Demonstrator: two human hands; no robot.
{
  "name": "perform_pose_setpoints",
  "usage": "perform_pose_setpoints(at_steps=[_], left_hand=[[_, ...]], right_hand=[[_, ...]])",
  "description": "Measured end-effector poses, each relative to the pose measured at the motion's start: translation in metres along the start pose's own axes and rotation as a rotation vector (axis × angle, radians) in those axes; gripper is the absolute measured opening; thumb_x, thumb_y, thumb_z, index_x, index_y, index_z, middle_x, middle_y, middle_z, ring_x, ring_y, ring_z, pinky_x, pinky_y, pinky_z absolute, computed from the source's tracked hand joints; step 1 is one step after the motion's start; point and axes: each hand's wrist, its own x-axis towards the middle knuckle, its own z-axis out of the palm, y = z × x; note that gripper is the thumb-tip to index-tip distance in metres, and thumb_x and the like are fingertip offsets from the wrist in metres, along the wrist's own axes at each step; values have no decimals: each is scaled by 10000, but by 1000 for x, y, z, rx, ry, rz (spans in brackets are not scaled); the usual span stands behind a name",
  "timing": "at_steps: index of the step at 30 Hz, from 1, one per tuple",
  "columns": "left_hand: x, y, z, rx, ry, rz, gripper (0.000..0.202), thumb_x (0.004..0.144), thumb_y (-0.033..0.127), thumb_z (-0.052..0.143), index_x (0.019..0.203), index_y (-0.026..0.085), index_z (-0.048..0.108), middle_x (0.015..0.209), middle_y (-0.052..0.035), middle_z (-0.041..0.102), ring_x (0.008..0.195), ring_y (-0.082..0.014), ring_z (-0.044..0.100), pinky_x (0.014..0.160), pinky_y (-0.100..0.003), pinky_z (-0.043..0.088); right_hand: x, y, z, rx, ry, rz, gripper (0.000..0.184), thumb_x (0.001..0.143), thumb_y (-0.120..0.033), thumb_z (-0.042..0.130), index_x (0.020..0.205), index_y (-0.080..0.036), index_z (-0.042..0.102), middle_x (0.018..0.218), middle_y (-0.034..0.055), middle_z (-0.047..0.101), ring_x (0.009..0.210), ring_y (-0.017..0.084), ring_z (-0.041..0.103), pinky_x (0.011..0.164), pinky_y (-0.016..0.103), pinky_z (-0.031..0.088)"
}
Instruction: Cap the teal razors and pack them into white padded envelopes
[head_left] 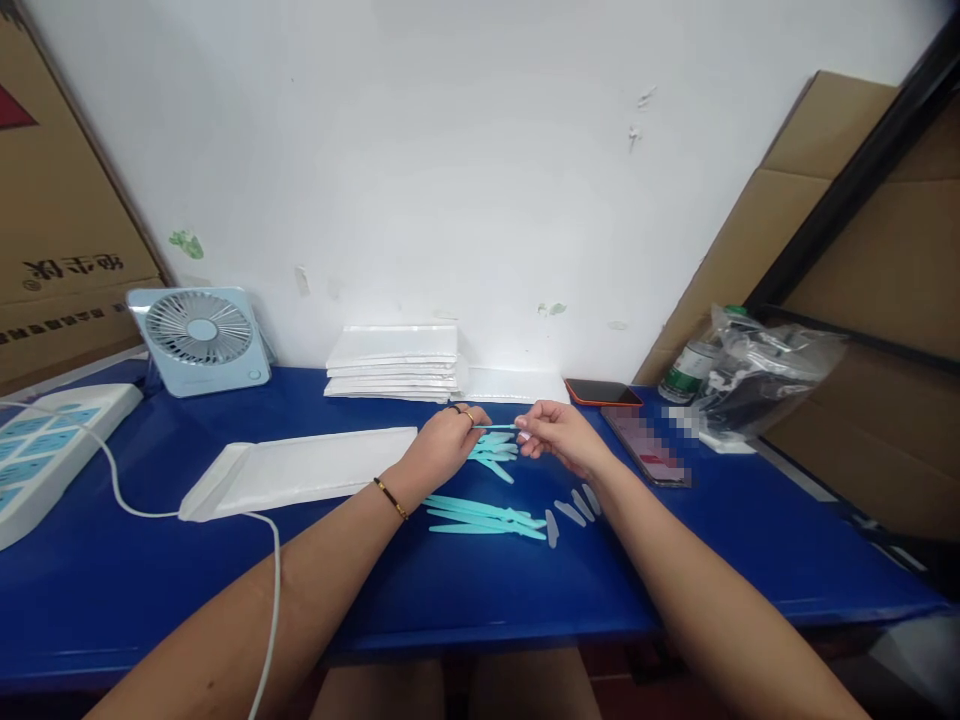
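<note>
My left hand (450, 440) pinches one end of a thin teal eyebrow razor (495, 427). At its other end the fingers of my right hand (555, 435) are closed, with a small whitish piece, likely a blade cap, showing at the fingertips. Just beyond and below this lies a pile of teal razors with translucent caps (495, 455), partly hidden by my left hand. Nearer to me, several more teal razors (487, 517) lie side by side on the blue table. Right of them are several loose translucent caps (574, 512).
A white padded envelope (315, 468) lies left, with a stack of envelopes (394, 360) by the wall. A fan (201, 340), a power strip (52, 450) and a white cable (274, 580) are left. Two phones (604, 392) (646, 450) and a bagged bottle (688, 372) stand right.
</note>
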Motion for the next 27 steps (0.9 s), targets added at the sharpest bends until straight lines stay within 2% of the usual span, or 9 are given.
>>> perform_pose_setpoints(at_steps=[5,7,10,12,14,17,20,23,27], left_hand=[[-2,0,-4,65,-32,-60,214,835,276,515,1014,204,607,1014,-57,612,973,-212,544,838,-328,413],[-4,4,-10,25,-97,-51,263,793,356,573,1008,211,617,1021,-53,608,972,-217,541,825,-324,415],[-7,11,-18,-135,-397,34,331,726,472,626,936,217,643,928,-30,622,821,-172,568,669,-252,429],[-9,15,-20,-172,-552,67,328,686,477,658,888,218,660,868,-20,636,758,-155,569,590,-226,403],[-11,18,-19,-167,-618,50,256,705,440,644,829,217,667,798,-10,650,698,-142,568,552,-222,378],[-11,19,-15,-169,-612,-5,192,762,389,581,767,212,655,720,2,656,621,-127,560,523,-220,361],[-9,19,-14,-154,-507,-69,183,778,368,558,782,206,644,728,-5,659,628,-131,569,518,-213,361],[-7,14,-13,-117,-416,-131,191,775,371,561,785,195,634,741,-17,657,638,-140,579,512,-212,366],[-6,8,-9,-70,-390,-142,181,772,370,566,759,202,630,728,-12,655,638,-147,578,512,-216,372]], right_hand=[[-13,-17,-29,-600,64,-92,332,662,-476,682,737,-157,628,619,-10,608,475,81,498,461,208,352],[-21,-25,-46,-756,-89,-53,303,645,-453,687,704,-158,650,634,-5,614,547,101,521,505,214,363],[-31,-31,-60,-961,-406,132,282,555,-412,739,692,-170,691,597,-6,616,564,127,536,494,218,348],[-32,-30,-60,-1039,-509,224,256,526,-370,747,689,-179,702,595,-3,626,557,136,542,480,221,341],[-31,-27,-54,-1055,-535,241,200,540,-326,724,678,-183,699,605,1,635,560,141,549,481,223,347],[-27,-23,-43,-1046,-498,141,123,591,-290,676,665,-193,688,636,7,649,590,148,559,503,226,361],[-23,-22,-38,-1033,-427,26,96,614,-271,658,660,-187,672,665,17,656,601,147,556,517,227,371],[-21,-19,-37,-933,-437,48,138,631,-293,669,704,-177,666,625,12,636,546,133,546,504,227,382],[-18,-15,-35,-698,-471,112,217,675,-362,666,774,-171,644,611,4,622,550,136,583,518,225,420]])
